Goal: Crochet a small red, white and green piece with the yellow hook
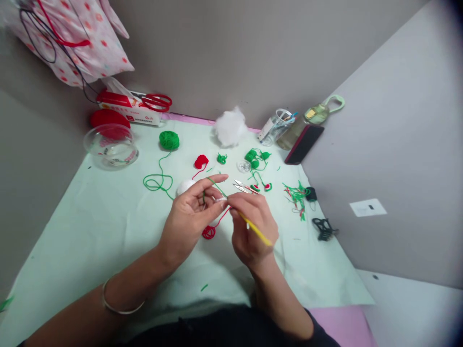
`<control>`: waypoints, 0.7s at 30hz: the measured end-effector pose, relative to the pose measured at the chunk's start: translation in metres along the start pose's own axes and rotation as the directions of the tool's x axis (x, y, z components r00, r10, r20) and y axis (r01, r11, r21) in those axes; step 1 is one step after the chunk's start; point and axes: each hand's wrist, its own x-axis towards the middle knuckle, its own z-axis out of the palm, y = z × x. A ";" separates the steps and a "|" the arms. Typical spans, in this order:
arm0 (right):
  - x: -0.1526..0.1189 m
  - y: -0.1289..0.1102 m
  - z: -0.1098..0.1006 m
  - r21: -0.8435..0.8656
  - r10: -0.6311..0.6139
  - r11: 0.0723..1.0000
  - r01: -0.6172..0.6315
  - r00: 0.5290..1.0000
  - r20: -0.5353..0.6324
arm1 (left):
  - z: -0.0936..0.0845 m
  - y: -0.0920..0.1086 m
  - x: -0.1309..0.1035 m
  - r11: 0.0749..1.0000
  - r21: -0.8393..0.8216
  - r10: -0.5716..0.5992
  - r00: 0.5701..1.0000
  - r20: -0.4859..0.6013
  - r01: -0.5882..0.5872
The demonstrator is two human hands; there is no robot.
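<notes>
My left hand (190,212) pinches a small, pale crochet piece (220,199) between thumb and fingers, its index finger stretched out with green yarn (216,184) running over it. In my right hand (255,219) is a yellow-handled crochet hook (257,231), its tip meeting the piece by the left fingertips. The strand trails back to a green yarn ball (169,140). Partly behind my left hand lies a white ball (185,187). A red yarn coil (209,233) sits below the hands, a red yarn bundle (201,161) beyond them. Small scissors (246,187) lie just past my right hand.
Behind stand a clear plastic bowl (108,147), a tissue box (137,113) with red-handled scissors (157,101), white stuffing (230,126), a cup of tools (277,127), a bottle (289,135) and a phone (304,144). Yarn scraps (298,195) and a black claw clip (324,229) lie right.
</notes>
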 end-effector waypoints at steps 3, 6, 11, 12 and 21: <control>0.000 0.001 0.001 -0.076 -0.001 0.997 -0.003 0.999 -0.053 | 0.002 0.002 0.001 0.955 -0.208 -0.202 0.977 0.069 0.212; 0.006 0.002 -0.003 0.170 0.234 0.962 -0.216 0.967 -0.097 | 0.000 0.006 0.005 0.869 -0.337 -0.325 0.931 0.164 0.363; 0.014 0.005 -0.004 0.470 0.425 0.798 -0.378 0.905 0.005 | -0.003 0.008 0.006 0.925 -0.265 -0.241 0.960 0.146 0.272; 0.014 0.005 -0.003 0.465 0.423 0.800 -0.379 0.906 0.012 | -0.003 0.007 0.006 0.941 -0.230 -0.224 0.966 0.133 0.249; 0.003 0.000 -0.001 0.057 0.089 0.995 -0.086 0.995 -0.047 | 0.001 0.003 0.007 0.887 -0.331 -0.285 0.946 0.151 0.320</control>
